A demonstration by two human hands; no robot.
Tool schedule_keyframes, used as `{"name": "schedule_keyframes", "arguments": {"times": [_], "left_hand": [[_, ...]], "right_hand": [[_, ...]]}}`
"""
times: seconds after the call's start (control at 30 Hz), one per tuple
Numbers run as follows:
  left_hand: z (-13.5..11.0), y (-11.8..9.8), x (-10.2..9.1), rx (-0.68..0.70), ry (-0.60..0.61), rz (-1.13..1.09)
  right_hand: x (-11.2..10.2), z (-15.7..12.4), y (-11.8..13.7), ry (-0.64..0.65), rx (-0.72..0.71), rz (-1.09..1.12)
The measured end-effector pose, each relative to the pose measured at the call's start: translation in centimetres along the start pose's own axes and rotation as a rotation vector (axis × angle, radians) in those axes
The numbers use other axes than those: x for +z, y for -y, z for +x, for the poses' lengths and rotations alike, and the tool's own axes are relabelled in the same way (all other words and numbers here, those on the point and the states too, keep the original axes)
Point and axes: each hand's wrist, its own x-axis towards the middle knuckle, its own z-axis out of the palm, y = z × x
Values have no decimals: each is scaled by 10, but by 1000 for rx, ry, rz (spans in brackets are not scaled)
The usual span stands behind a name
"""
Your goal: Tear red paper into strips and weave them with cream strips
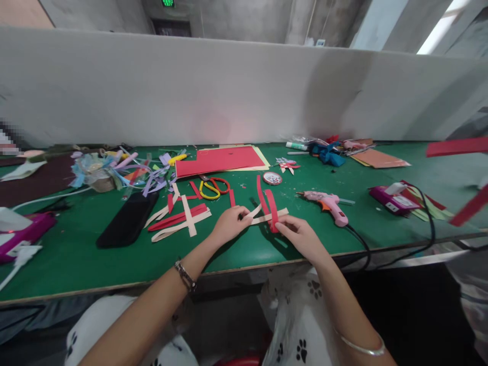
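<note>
Pinch grips — L hand (231,222) on cream strip (261,219), R hand (300,234) on red strip (272,206) — prob. so they stay crossed.

Left hand (230,223), right hand (300,235), both pinched

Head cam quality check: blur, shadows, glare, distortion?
In the head view, red strips at far right look soft; left hand and right hand are fairly clear; a soft shadow darkens the partition right of centre; upper-right bright band looks blown out; forearms seem stretched, likely wide-angle.
</note>
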Motion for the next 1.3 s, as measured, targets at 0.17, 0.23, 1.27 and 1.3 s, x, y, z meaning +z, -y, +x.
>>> {"name": "schedule_keyframes", "arguments": {"times": [0.17,0.23,1.27,1.3], "left_hand": [[-1,2,0,-9,6,-42],[-1,2,-1,-6,15,-53],[-7,10,-16,144,122,-96],[-7,10,-16,138,127,-94]], "right_hand": [[3,1,-2,-50,-30,-31],[4,1,-1,-50,26,-3],[-6,17,0,8,-293,-225],[-6,18,1,17,-288,-222]]}}
